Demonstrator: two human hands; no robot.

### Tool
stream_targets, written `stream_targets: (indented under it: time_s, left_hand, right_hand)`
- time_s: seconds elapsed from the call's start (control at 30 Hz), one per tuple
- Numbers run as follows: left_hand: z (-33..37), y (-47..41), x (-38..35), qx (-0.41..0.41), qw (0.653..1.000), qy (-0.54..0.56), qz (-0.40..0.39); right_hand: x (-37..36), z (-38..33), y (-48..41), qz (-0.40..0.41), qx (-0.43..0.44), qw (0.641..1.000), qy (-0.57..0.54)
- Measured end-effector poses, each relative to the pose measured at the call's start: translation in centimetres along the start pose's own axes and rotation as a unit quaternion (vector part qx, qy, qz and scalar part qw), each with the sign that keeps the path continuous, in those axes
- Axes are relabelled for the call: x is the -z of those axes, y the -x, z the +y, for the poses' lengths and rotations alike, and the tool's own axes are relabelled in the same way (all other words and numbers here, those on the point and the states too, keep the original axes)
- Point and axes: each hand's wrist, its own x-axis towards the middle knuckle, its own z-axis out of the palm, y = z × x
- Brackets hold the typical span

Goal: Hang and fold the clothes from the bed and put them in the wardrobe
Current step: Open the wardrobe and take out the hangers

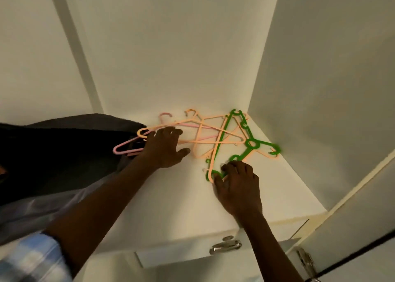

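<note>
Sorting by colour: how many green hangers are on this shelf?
1: the green hanger lies in the shelf's back right corner among peach ones; more may be hidden.

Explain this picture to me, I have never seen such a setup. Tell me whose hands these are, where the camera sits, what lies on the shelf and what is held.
There is no machine: a person works with bare hands, filmed by one camera on their head, looking down at a white wardrobe shelf. On it lies a tangle of plastic hangers: peach hangers, a pink hanger and a green hanger. Dark clothes lie at the left. The left hand rests with spread fingers on the peach hangers. The right hand holds the green hanger's near end in its grip.
</note>
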Motion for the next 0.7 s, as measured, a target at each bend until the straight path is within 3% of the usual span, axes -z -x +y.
stream_targets:
  time_s: [0.13, 0.23, 0.33, 0.43, 0.57, 0.7]
  left_hand:
    - [0.5, -3.8, -1.6, -0.004, 0.997, 0.057, -0.061]
    - [2.0, -4.5, -3.4, -0.018, 0.990, 0.135, -0.023]
    - [3.8, -4.9, -4.1, -0.011, 0.991, 0.131, -0.011]
    - [4.8, -5.1, -4.1, 0.020, 0.982, 0.187, -0.021]
    - [4.9, -5.0, -4.6, 0.040, 0.939, 0.339, -0.049]
    - [5.3, -4.7, -3.8, 0.015, 0.937, 0.348, -0.029]
  right_hand:
    - [-0.4, -0.5, -1.6, 0.019, -0.020, 0.999, 0.031]
    - [-0.5, -1.2, -2.5, 0.024, -0.018, 0.996, 0.086]
    - [-0.8, -1.5, -3.2, 0.010, -0.016, 0.993, 0.116]
    - [-1.3, -2.5, -3.9, 0.017, -0.025, 0.994, 0.105]
    - [-2.1, -4.9, -4.8, 0.041, 0.006, 0.998, 0.039]
    - [-2.4, -5.3, -4.6, 0.062, 0.071, 0.995, 0.017]
